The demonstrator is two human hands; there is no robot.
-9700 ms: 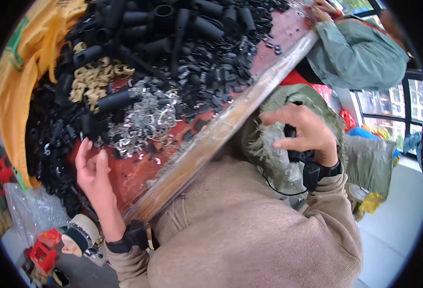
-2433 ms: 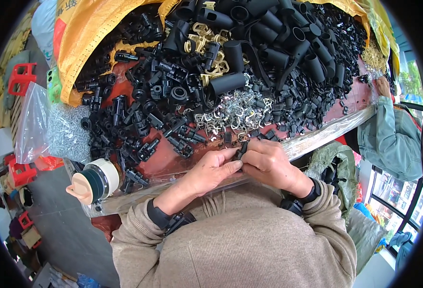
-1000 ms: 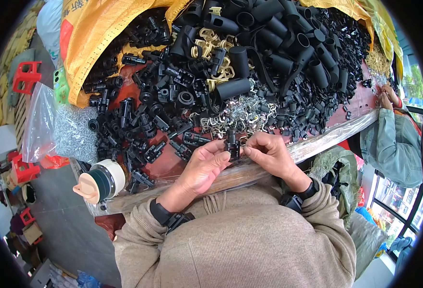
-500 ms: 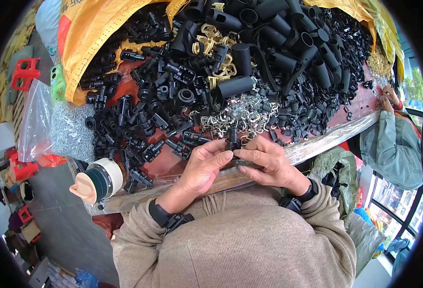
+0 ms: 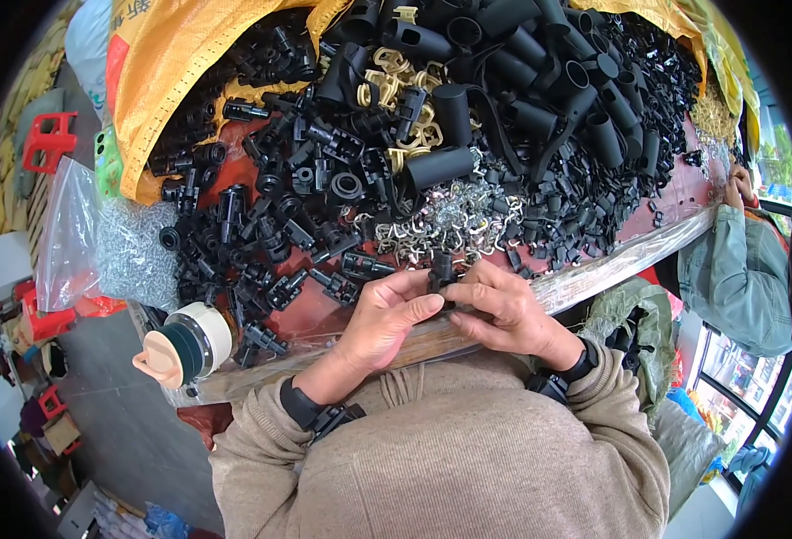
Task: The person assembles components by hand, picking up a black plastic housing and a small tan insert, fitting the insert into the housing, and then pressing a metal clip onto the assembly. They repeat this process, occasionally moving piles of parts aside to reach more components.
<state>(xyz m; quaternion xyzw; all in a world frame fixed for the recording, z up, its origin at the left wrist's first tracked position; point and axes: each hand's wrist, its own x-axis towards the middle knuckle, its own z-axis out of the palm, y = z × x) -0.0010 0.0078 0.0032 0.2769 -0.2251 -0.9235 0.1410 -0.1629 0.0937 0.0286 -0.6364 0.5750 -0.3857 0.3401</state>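
Between my hands, above the table's front edge, a small black plastic part [image 5: 442, 267] stands roughly upright. My left hand [image 5: 387, 316] pinches it from the left with thumb and fingers. From the right, the thumb and fingertips of my right hand [image 5: 501, 312] close on its lower portion. Fingers hide that lower end, so I cannot make out whether a smaller piece is there. Just beyond my hands lies a heap of small bent metal pieces [image 5: 454, 220]. Black assembled plastic parts [image 5: 261, 234] are piled to the left of it.
Large black tubes [image 5: 513, 72], cream plastic clips [image 5: 396, 81] and small black pieces [image 5: 575, 198] cover the far table. A lidded bottle [image 5: 194, 341] stands at the left corner, near a clear bag of small metal parts [image 5: 135, 247]. Another person's hands [image 5: 739, 187] are at the far right.
The black part has shifted slightly right and now shows taller above my fingers. My left thumb has moved a little lower and right. The bottle appears slightly shifted with the view.
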